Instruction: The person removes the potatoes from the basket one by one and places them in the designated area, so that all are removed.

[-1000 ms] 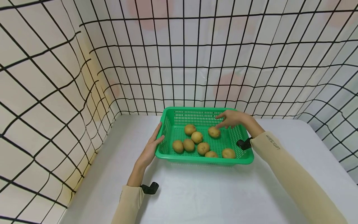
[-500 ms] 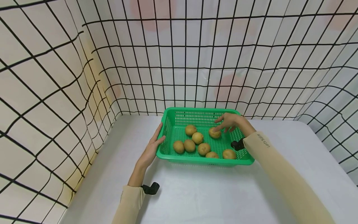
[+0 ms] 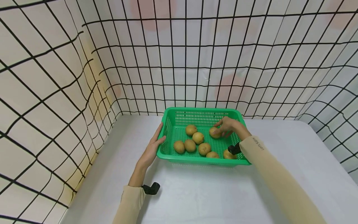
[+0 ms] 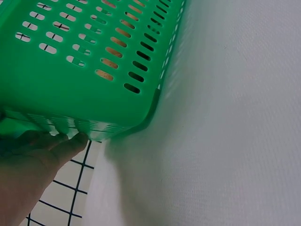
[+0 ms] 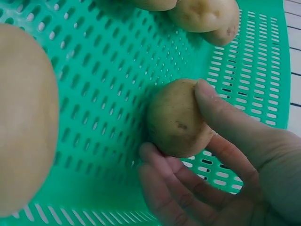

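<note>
In the head view, a green plastic basket [image 3: 195, 161] with slotted walls holds several potatoes [image 3: 198, 137] on its floor. My right hand [image 3: 227, 125] reaches in from the right and grips a potato [image 3: 214, 133] near the back right. Close up in the right wrist view, the thumb lies on top of this potato [image 5: 176, 117] and fingers curl beneath its side. My left hand [image 3: 151, 150] holds the basket's left side, thumb over the rim. The left wrist view shows its fingers [image 4: 70, 147] against the outer wall; the rest of that grip is hidden.
The basket stands on a white table [image 3: 195, 193]. Black wire mesh [image 3: 179, 67] rises behind it and along both sides. Another potato [image 3: 229, 154] lies at the front right of the basket, partly covered by the right wrist's black camera [image 3: 234, 148].
My right hand has come down and forward onto the back-right potato, and its fingers have closed around it. The left hand stays at the basket's left side.
</note>
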Action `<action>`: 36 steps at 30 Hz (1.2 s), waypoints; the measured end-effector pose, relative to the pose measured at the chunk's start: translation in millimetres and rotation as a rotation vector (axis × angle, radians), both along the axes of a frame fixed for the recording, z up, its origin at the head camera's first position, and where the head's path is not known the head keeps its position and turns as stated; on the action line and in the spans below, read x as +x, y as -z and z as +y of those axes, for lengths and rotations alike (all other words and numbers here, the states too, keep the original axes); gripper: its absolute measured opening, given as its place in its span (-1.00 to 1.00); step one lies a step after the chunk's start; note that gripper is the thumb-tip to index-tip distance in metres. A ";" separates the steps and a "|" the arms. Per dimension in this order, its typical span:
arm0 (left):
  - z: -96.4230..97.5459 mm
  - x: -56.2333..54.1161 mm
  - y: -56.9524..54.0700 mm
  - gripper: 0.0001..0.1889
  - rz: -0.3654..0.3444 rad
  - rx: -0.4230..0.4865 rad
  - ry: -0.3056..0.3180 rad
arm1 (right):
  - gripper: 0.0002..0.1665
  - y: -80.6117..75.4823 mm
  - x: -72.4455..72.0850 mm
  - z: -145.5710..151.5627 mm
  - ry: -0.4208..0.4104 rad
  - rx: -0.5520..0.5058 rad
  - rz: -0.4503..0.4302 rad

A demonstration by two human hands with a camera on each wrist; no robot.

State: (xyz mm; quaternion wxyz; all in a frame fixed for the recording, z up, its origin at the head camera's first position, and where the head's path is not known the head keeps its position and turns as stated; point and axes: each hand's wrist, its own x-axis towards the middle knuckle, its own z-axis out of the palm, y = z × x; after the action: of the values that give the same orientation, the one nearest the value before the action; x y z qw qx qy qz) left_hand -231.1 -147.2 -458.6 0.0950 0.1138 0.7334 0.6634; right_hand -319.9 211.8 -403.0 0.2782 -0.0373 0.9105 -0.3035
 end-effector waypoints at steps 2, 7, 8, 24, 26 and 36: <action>0.6 -0.1 -0.2 -0.32 0.000 0.003 0.002 | -0.25 2.5 0.6 1.1 0.015 -0.015 0.005; 1.2 -1.5 0.6 -0.32 0.003 0.008 0.005 | -0.27 6.5 0.9 3.4 0.025 -0.033 0.036; 1.1 -1.4 0.7 -0.32 0.003 0.009 0.004 | -0.27 7.1 0.9 3.7 0.026 -0.035 0.045; -0.1 0.4 0.2 -0.31 -0.004 0.005 -0.007 | -0.31 10.1 -0.8 4.5 -0.062 -0.071 0.109; -0.2 0.3 0.4 -0.32 -0.006 0.004 -0.010 | -0.30 10.0 -0.9 3.6 -0.070 -0.075 0.109; 1.6 1.2 -0.8 -0.32 -0.003 -0.004 -0.008 | -0.30 14.2 -2.0 5.4 -0.098 -0.094 0.123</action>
State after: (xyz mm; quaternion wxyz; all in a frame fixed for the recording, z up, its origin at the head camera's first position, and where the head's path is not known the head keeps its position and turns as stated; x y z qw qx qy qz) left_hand -229.9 -145.6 -457.8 0.0939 0.1099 0.7351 0.6623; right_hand -321.9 217.2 -417.2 0.2343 -0.1134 0.9078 -0.3288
